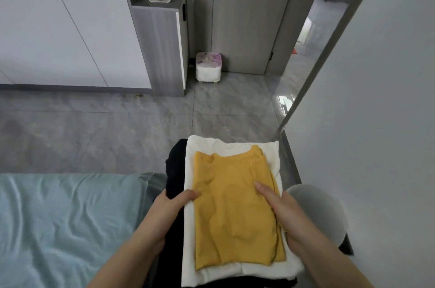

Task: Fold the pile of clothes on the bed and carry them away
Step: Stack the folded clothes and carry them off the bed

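Note:
A stack of folded clothes is held in front of me, off the bed. A yellow garment (235, 212) lies on top, a white one (211, 148) under it, and a dark one (175, 165) at the bottom. My left hand (171, 207) grips the stack's left edge, thumb on top of the white layer and fingers hidden below. My right hand (280, 212) holds the right edge, thumb pressed on the yellow garment, fingers out of sight underneath.
The bed with a pale green sheet (58, 221) lies at lower left. Grey tiled floor (117, 134) stretches ahead to a white wardrobe (58, 28), a small stool (208, 66) and a door (249, 16). A doorway (313, 35) opens beside the wall (376, 99). A grey round seat (322, 214) is at my right.

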`<action>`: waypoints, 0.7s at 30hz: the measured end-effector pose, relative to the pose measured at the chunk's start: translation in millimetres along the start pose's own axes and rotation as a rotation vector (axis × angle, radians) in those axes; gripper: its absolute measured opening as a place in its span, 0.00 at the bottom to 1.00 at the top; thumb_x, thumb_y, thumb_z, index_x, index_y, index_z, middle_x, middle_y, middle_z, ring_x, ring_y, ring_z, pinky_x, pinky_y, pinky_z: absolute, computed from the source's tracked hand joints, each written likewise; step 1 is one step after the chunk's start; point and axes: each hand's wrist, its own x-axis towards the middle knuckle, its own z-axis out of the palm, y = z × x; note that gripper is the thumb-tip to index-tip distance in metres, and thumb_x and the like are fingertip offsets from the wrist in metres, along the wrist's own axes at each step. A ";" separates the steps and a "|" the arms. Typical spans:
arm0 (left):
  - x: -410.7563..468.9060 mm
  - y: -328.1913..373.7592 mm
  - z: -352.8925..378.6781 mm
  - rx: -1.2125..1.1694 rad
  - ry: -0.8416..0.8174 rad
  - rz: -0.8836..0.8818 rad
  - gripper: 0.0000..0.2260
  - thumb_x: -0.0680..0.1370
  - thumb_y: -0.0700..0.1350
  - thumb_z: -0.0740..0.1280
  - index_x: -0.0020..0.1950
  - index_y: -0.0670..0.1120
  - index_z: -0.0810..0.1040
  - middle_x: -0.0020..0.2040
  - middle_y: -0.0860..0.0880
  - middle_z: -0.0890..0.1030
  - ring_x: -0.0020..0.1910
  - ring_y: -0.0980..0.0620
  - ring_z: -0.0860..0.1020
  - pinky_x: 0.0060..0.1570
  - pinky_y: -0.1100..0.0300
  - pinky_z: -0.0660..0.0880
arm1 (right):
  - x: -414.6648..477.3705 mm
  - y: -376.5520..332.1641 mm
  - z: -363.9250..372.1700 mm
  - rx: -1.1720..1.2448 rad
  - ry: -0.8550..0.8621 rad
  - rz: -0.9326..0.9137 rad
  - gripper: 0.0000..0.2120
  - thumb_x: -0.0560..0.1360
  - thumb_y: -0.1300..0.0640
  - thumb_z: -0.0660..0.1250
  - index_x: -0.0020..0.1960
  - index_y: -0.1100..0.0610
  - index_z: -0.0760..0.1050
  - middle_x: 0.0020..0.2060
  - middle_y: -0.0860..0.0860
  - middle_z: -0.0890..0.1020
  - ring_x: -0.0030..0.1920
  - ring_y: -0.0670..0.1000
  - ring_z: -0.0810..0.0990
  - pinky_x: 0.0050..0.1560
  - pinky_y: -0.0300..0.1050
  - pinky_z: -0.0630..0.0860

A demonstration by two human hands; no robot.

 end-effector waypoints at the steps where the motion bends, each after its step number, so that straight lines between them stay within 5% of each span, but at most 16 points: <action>1: 15.7 9.7 3.0 -0.004 0.013 0.008 0.25 0.64 0.54 0.77 0.60 0.52 0.78 0.50 0.49 0.86 0.47 0.46 0.85 0.43 0.53 0.81 | 19.8 -10.6 -2.9 -0.014 -0.005 0.000 0.25 0.66 0.38 0.73 0.59 0.47 0.75 0.49 0.46 0.86 0.49 0.48 0.85 0.47 0.42 0.78; 8: 102.2 76.4 26.5 -0.078 0.164 -0.006 0.23 0.67 0.51 0.77 0.60 0.48 0.79 0.49 0.46 0.86 0.46 0.44 0.85 0.42 0.53 0.81 | 144.3 -101.2 -10.3 -0.129 -0.114 0.056 0.14 0.69 0.39 0.71 0.48 0.47 0.78 0.43 0.45 0.86 0.43 0.46 0.85 0.37 0.36 0.77; 12: 143.3 110.5 26.9 -0.135 0.206 -0.019 0.24 0.65 0.52 0.78 0.59 0.48 0.79 0.50 0.45 0.86 0.48 0.43 0.85 0.47 0.50 0.80 | 206.0 -149.3 -1.8 -0.216 -0.175 0.064 0.14 0.69 0.39 0.71 0.49 0.46 0.77 0.44 0.45 0.86 0.44 0.46 0.85 0.40 0.37 0.77; 17: 195.6 151.9 2.4 -0.194 0.306 -0.014 0.20 0.66 0.52 0.78 0.55 0.48 0.81 0.46 0.46 0.86 0.44 0.44 0.85 0.37 0.56 0.81 | 276.7 -193.6 38.0 -0.255 -0.257 0.064 0.11 0.72 0.42 0.70 0.49 0.46 0.78 0.41 0.43 0.86 0.40 0.43 0.85 0.32 0.31 0.77; 21: 248.4 190.0 -38.6 -0.228 0.306 0.006 0.23 0.65 0.52 0.78 0.58 0.46 0.80 0.48 0.44 0.86 0.46 0.43 0.85 0.44 0.51 0.80 | 338.8 -225.0 88.1 -0.283 -0.273 0.041 0.10 0.72 0.43 0.70 0.50 0.46 0.78 0.43 0.43 0.86 0.42 0.43 0.85 0.34 0.31 0.77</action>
